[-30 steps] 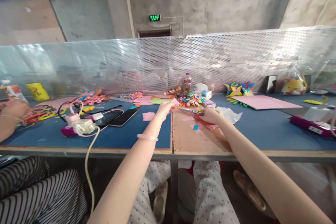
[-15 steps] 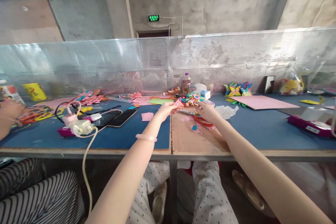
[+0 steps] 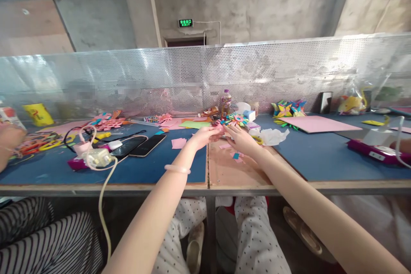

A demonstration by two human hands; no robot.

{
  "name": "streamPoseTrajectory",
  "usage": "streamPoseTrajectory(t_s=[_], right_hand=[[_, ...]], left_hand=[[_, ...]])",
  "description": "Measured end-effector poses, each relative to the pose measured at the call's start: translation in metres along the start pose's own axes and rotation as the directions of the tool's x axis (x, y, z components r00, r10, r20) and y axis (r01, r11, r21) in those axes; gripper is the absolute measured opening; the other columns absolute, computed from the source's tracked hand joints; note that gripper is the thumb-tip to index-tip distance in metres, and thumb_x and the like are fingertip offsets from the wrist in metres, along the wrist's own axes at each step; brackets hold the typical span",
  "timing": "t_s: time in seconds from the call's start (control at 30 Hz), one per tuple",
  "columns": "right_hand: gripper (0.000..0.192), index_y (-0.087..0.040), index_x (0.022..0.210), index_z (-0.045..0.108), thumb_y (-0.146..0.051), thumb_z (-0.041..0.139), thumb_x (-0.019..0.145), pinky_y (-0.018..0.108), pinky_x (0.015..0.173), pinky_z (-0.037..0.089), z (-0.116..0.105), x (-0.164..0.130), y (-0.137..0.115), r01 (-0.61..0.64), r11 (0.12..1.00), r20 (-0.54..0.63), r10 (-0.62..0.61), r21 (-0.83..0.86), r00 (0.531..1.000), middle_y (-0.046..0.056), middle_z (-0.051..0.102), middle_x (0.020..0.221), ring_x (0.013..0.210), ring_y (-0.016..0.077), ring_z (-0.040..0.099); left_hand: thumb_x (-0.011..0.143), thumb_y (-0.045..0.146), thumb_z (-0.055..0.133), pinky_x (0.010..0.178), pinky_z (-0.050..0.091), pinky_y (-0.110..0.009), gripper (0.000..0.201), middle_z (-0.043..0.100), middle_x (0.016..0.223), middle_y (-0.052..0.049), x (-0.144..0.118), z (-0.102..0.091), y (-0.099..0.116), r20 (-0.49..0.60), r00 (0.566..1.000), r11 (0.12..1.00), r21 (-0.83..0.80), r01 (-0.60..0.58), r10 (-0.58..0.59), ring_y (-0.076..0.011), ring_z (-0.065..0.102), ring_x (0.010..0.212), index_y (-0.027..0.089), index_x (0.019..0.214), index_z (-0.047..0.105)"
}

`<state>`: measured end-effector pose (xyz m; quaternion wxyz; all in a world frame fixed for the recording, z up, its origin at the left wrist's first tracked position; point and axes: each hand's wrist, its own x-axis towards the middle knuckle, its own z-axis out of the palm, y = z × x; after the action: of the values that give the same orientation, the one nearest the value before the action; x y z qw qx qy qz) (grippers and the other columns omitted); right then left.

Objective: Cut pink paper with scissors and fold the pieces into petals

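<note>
Hands: two, left hand (image 3: 204, 135) and right hand (image 3: 238, 137); phones (image 3: 147, 144): two.

One sign can be read: the green exit sign (image 3: 185, 22) on the concrete wall, far beyond both hands and above the doorway, shows the word "EXIT" under small characters too tiny to read. Other labels are not legible.

I see my left hand (image 3: 203, 135) and right hand (image 3: 239, 137) meeting over the table (image 3: 237, 171), pinching a small pink paper piece (image 3: 219, 127) just before a colourful paper flower (image 3: 235, 120).
</note>
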<state>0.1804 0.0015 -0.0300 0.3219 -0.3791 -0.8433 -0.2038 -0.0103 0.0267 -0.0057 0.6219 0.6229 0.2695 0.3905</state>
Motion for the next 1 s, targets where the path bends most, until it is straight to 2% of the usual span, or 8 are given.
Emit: streamPoseTrajectory(t_s=[0.13,0.27,0.43,0.57,0.7,0.77,0.93,1.0], right_hand=[[0.057,-0.016,0.138,0.027,-0.019,0.040,0.082,0.040,0.085,0.045,-0.001,-0.001,-0.001,-0.030,0.999,0.018,0.030,-0.019,0.999,0.012,0.050,0.123,0.108,0.0269,0.047],[0.059,-0.017,0.139,0.025,-0.018,0.039,0.082,0.038,0.084,0.045,-0.003,-0.001,-0.003,-0.016,1.000,0.031,0.017,-0.024,0.999,0.012,0.046,0.128,0.110,0.0266,0.046],[0.062,-0.017,0.140,0.020,-0.017,0.039,0.081,0.036,0.078,0.047,-0.007,-0.001,-0.006,-0.017,1.000,0.048,0.018,-0.023,0.999,0.013,0.045,0.129,0.108,0.0260,0.048],[0.057,-0.021,0.135,0.034,-0.019,0.042,0.079,0.034,0.074,0.048,-0.012,-0.001,-0.009,-0.010,1.000,0.055,0.010,0.005,0.998,0.012,0.045,0.126,0.107,0.0253,0.049],[0.042,-0.025,0.119,0.054,-0.019,0.045,0.077,0.033,0.078,0.048,-0.015,-0.001,-0.010,-0.006,0.995,0.031,0.003,0.097,1.000,0.009,0.048,0.118,0.102,0.0226,0.051],[0.035,-0.025,0.110,0.060,-0.020,0.046,0.078,0.033,0.080,0.048,-0.015,0.000,-0.010,-0.021,0.985,0.000,0.021,0.172,1.000,0.009,0.050,0.114,0.099,0.0214,0.053],[0.024,-0.021,0.089,0.068,-0.023,0.045,0.082,0.035,0.081,0.048,-0.009,0.003,-0.007,-0.115,0.915,-0.085,0.160,0.387,0.984,0.008,0.054,0.104,0.096,0.0206,0.055],[0.023,-0.020,0.093,0.066,-0.025,0.048,0.080,0.035,0.079,0.048,-0.006,0.009,-0.007,-0.199,0.848,-0.084,0.274,0.491,0.958,0.009,0.056,0.103,0.093,0.0198,0.056]], left_hand=[[0.073,0.045,0.061,0.075,0.045,-0.029,0.041,0.068,0.094,-0.014,-0.002,0.005,0.005,-0.074,0.996,0.997,-0.060,0.045,-0.049,-0.0177,0.063,0.081,0.013,0.099,0.065],[0.074,0.042,0.061,0.077,0.045,-0.031,0.040,0.068,0.094,-0.013,-0.001,0.005,0.004,-0.084,0.995,0.996,-0.083,0.039,-0.046,-0.0194,0.064,0.085,0.014,0.102,0.062],[0.076,0.037,0.061,0.076,0.046,-0.030,0.033,0.069,0.089,-0.013,0.001,0.003,0.002,-0.104,0.993,0.993,-0.110,0.038,-0.050,-0.0192,0.064,0.086,0.013,0.098,0.063],[0.076,0.032,0.060,0.074,0.046,-0.028,0.025,0.069,0.084,-0.012,-0.001,0.004,0.006,-0.145,0.989,0.993,-0.115,0.019,-0.036,-0.0182,0.064,0.081,0.012,0.090,0.064],[0.077,0.026,0.058,0.068,0.047,-0.028,0.017,0.067,0.073,-0.010,-0.004,0.006,0.009,-0.163,0.986,0.997,-0.076,0.008,-0.020,-0.0142,0.062,0.063,0.010,0.081,0.063],[0.075,0.023,0.059,0.066,0.046,-0.028,0.014,0.067,0.072,-0.009,-0.004,0.007,0.009,-0.161,0.987,0.999,-0.042,0.003,-0.010,-0.0134,0.061,0.061,0.010,0.079,0.062],[0.070,0.017,0.063,0.068,0.045,-0.028,0.017,0.067,0.081,-0.009,-0.004,0.009,0.007,-0.138,0.990,0.999,0.051,0.015,-0.008,-0.0153,0.063,0.069,0.012,0.086,0.063],[0.070,0.017,0.061,0.067,0.045,-0.027,0.020,0.067,0.086,-0.009,-0.005,0.011,0.008,-0.151,0.988,0.998,0.062,0.007,0.003,-0.0152,0.063,0.070,0.013,0.090,0.062]])
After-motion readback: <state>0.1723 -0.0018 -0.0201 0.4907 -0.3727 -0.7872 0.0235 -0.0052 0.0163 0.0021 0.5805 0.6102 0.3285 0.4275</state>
